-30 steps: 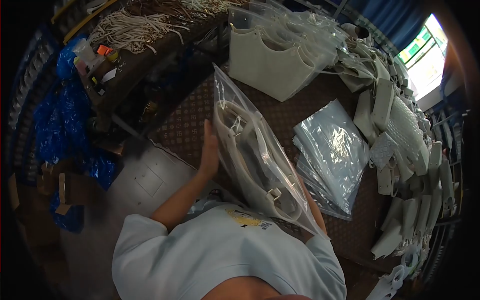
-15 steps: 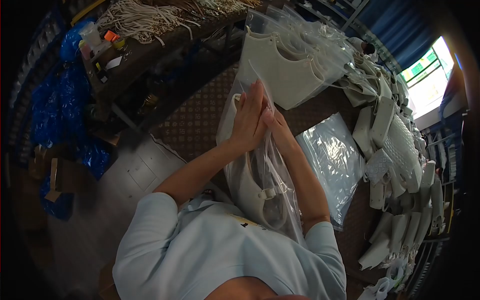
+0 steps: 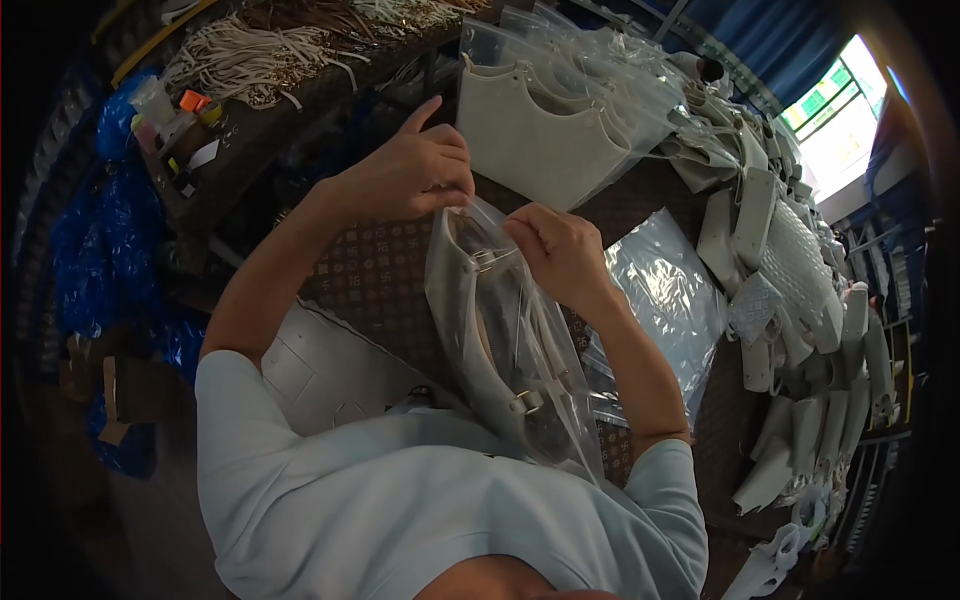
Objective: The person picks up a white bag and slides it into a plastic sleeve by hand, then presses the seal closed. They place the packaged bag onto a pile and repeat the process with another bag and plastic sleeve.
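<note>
A cream handbag [image 3: 478, 350] with a metal buckle stands inside a clear plastic bag [image 3: 548, 335] close to my body. At the far end of the plastic bag, my left hand [image 3: 428, 168] pinches its edge between thumb and curled fingers, while the index finger points up. My right hand [image 3: 560, 252] grips the same opening on the right side with bent fingers. Between the two hands the plastic is drawn taut, above the handbag's far end. Beyond them stand several cream handbags [image 3: 530, 135] in clear plastic, side by side.
Flat clear plastic bags [image 3: 660, 300] lie on the patterned brown table [image 3: 375, 275] right of my right forearm. A long heap of cream bag pieces [image 3: 775, 270] runs along the right. Pale straps [image 3: 250, 60] cover another table at upper left, near blue plastic [image 3: 110, 240].
My hands were pressed together over the plastic bag's far end. They have moved apart, left hand to the left, and each now holds the bag's edge. The view has shifted slightly.
</note>
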### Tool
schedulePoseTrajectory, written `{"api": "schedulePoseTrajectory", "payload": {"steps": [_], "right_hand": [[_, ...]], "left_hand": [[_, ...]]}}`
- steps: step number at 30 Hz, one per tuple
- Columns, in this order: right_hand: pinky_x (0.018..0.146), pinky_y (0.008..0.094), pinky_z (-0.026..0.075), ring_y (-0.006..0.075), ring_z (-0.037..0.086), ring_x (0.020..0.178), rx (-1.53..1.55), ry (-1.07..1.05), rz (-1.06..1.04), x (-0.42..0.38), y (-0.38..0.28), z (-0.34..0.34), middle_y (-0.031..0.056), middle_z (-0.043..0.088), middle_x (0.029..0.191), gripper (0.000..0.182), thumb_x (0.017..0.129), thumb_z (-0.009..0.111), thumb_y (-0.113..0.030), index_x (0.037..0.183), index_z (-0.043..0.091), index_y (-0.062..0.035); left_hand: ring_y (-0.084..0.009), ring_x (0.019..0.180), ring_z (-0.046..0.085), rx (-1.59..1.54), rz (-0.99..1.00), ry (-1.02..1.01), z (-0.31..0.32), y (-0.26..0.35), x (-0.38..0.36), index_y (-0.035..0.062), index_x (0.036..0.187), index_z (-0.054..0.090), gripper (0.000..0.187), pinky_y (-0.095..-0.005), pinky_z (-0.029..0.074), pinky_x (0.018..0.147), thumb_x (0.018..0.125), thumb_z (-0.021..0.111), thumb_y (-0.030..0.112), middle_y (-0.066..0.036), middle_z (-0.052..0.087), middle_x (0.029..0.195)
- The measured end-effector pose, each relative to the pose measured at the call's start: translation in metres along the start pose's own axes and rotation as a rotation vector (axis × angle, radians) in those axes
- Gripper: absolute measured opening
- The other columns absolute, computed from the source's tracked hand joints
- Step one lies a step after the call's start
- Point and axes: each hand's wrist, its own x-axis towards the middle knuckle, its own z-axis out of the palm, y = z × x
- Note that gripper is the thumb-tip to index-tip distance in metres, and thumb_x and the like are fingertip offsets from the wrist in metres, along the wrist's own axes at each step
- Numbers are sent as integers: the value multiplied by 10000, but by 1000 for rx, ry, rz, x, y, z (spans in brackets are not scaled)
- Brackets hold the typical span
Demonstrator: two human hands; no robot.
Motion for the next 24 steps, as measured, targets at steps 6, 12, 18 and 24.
{"api": "schedulePoseTrajectory", "payload": {"steps": [6, 12, 18, 24], "right_hand": [[594, 336, 463, 251, 595, 667, 38, 39, -3, -9, 3, 0, 68, 600, 720, 59, 811, 583, -102, 810, 573, -44], [947, 318, 385, 177, 419, 1216, 698, -70, 345, -103, 54, -31, 69, 419, 1344, 583, 825, 588, -45, 1346, 334, -111], [912, 338, 431, 218, 549, 1028, 1085, -520, 1466, -295, 24, 25, 146, 532, 1199, 671, 734, 739, -246, 1296, 430, -51], [794, 305, 487, 170, 600, 828, 1012, -66, 1540, -259, 42, 94, 88, 629, 1000, 475, 725, 750, -226, 1126, 580, -36]], "left_hand": [[-171, 991, 533, 163, -91, 148, -20, -51, -38, 92, 775, 636, 87, -478, 120, 1084, 798, 630, 175, 7, 610, 824], [-199, 1125, 478, -217, -582, 206, -6, -80, -109, 90, 1107, 554, 368, -381, 276, 1020, 775, 669, 199, -57, 549, 1129], [-300, 1329, 225, -1111, -785, 148, 136, -67, -132, 153, 1438, 99, 1020, -410, 379, 941, 680, 742, 386, -102, 148, 1481], [-321, 1236, 337, -1455, -789, 72, 249, -86, -112, 94, 1401, 138, 693, -478, 345, 975, 877, 515, 345, -135, 254, 1401]]}}
